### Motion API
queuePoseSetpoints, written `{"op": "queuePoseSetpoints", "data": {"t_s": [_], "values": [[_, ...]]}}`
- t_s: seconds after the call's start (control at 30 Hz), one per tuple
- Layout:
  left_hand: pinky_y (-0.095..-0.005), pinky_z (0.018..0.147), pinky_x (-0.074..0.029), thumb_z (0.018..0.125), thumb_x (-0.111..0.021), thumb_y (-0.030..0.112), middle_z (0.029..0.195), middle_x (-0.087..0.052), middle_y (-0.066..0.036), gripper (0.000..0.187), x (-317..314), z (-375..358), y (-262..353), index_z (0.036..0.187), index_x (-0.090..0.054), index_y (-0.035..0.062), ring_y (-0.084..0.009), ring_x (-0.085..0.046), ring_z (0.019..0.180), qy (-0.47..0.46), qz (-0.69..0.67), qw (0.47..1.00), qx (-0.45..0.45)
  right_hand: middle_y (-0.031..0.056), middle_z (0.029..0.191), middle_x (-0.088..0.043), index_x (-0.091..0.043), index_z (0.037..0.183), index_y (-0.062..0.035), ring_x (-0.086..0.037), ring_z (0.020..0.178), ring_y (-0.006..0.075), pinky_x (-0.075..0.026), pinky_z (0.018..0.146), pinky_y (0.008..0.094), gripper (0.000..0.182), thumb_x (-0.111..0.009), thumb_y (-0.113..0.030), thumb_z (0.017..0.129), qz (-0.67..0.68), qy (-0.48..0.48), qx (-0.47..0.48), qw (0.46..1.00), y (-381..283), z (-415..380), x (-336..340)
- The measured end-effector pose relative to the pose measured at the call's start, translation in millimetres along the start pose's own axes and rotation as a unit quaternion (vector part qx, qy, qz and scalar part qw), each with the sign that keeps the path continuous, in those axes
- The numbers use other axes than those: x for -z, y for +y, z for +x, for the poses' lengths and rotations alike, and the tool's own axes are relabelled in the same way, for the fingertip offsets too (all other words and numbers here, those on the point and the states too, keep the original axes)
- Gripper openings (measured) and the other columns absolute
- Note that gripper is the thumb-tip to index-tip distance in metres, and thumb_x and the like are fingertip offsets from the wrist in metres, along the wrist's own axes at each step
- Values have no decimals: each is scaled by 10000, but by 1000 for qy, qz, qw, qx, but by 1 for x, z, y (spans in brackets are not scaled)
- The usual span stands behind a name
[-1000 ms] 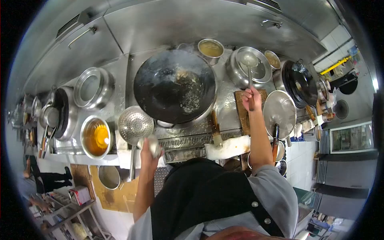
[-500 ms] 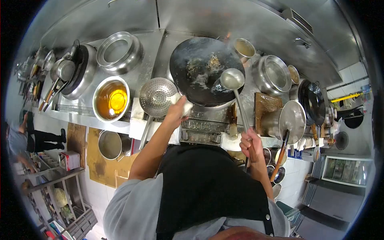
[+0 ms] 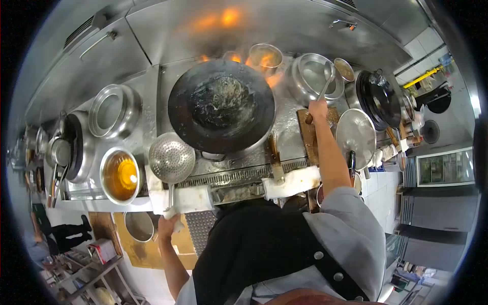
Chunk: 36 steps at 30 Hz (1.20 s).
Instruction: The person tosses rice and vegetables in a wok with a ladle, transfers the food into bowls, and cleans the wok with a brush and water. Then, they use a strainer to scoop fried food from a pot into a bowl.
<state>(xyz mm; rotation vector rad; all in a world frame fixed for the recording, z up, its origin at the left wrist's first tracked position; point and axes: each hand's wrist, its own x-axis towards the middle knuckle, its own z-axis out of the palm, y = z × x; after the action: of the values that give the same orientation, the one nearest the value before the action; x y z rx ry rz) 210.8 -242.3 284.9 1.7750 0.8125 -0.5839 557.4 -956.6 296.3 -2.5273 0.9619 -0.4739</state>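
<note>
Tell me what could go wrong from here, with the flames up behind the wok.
Flames lick up behind the wok, close to the right hand holding the ladle over the steel pot; the forearm could get scorched. The left hand is down at the counter edge by the white cloth, so the wok sits unattended and its contents may burn.
</note>
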Motion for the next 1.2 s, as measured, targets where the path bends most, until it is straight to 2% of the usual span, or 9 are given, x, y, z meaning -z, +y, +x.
{"op": "queuePoseSetpoints", "data": {"t_s": [0.17, 0.23, 0.4, 0.63, 0.7, 0.83, 0.97, 1.1, 1.2], "values": [[-391, 706, -586, 791, -867, 269, 991, -734, -111, 480, -20, 5, -22, 1165, -681, 32, -221, -703, 851, -45, 44, 998, -13, 93, 773, -657, -641, 925, -47, -621, 642, 229, -514, 572, 354, 117, -629, -164, 928, 534, -287, -21, 795, 50, 56, -17], [-392, 719, -588, 813, -844, 275, 1025, -730, -124, 501, -24, -8, -7, 1215, -653, 47, -241, -704, 833, -82, -26, 996, 0, 12, 708, -578, -577, 857, -110, -556, 573, 158, -488, 540, 295, 140, -611, -197, 962, 744, -286, -231, 558, 33, 32, 8], [-407, 638, -572, 915, -685, 396, 1081, -701, -164, 540, -46, -18, 4, 1358, -559, 115, -290, -693, 743, -177, -485, 855, 52, -9, 684, -529, -541, 853, -126, -519, 541, 132, -452, 509, 292, 218, -598, -263, 1012, 750, -375, -260, 479, 22, -42, 66], [-317, 541, -513, 931, -675, 339, 958, -681, -121, 359, -33, -19, 64, 1209, -607, 123, -197, -610, 599, -234, -533, 813, -25, -33, 685, -507, -524, 841, -122, -482, 524, 99, -403, 503, 282, 307, -567, -357, 1033, 778, -436, -223, 393, -21, -158, 121], [-315, 544, -513, 914, -700, 319, 918, -675, -86, 360, -34, -30, 82, 1181, -615, 93, -180, -606, 609, -103, -441, 890, -48, -34, 700, -511, -522, 849, -124, -478, 528, 95, -405, 505, 283, 283, -572, -336, 1031, 765, -510, -207, 334, -35, -187, 122], [-305, 574, -507, 882, -714, 254, 905, -672, -58, 311, -22, -50, 99, 1122, -643, 69, -163, -629, 676, -77, -431, 893, -104, -22, 738, -520, -525, 899, -110, -475, 538, 86, -403, 509, 276, 200, -564, -252, 1034, 745, -477, -280, 372, -70, -219, 133], [-290, 550, -494, 875, -695, 290, 910, -649, -63, 419, -20, -43, 85, 1201, -601, 45, -150, -619, 664, -11, -414, 899, -141, -8, 744, -534, -591, 1098, -63, -476, 530, 97, -396, 470, 291, 139, -601, -154, 994, 632, -448, -204, 599, -113, -201, 156], [-331, 716, -516, 837, -729, 184, 967, -664, -71, 410, -26, -76, 105, 1194, -632, 6, -186, -656, 854, 9, -400, 901, -165, 28, 706, -590, -216, 1610, 6, -535, 489, 145, -430, 455, 302, 834, -682, -167, 941, 469, -309, -2, 827, -139, -109, 114], [-333, 730, -511, 834, -718, 166, 1012, -654, -79, 442, -34, -79, 103, 1214, -604, -30, -187, -635, 868, 69, -354, 913, -191, 27, 692, -589, -441, 1445, 28, -529, 494, 145, -435, 454, 315, 605, -691, -144, 921, 463, -196, 22, 864, -167, -3, 85]]}}
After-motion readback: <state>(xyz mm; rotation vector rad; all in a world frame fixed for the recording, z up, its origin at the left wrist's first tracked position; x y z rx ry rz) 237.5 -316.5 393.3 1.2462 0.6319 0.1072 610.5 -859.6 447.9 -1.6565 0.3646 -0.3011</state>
